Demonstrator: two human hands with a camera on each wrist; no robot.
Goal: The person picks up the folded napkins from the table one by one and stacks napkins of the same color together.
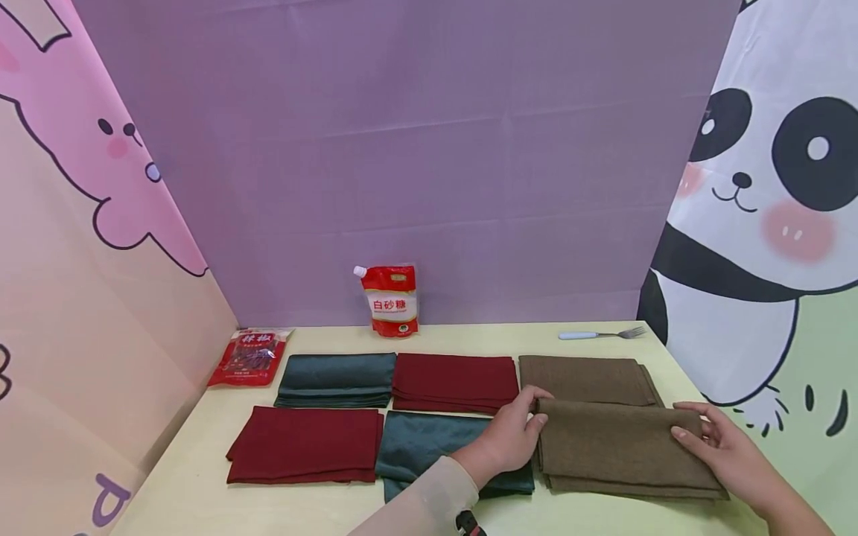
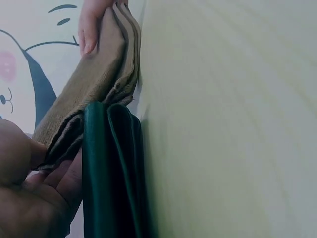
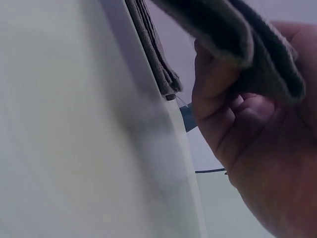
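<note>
A folded brown cloth (image 1: 623, 450) lies at the front right of the table, its far edge lifted. My left hand (image 1: 506, 439) pinches its far left corner, with thumb and fingers on either side of the layers in the left wrist view. At the right end, my right hand (image 1: 731, 454) grips the same cloth, thumb on top. The right wrist view shows the folded end (image 3: 277, 64) raised off the tabletop between thumb and fingers. A folded teal cloth (image 1: 429, 439) lies just left of it, partly hidden under my left forearm.
Behind lie a second brown cloth (image 1: 583, 380), a red cloth (image 1: 456, 380) and a teal cloth (image 1: 338, 376). Another red cloth (image 1: 308, 447) is front left. A red sugar pouch (image 1: 394, 301), a dried chili packet (image 1: 251, 359) and a fork (image 1: 599, 335) sit along the back.
</note>
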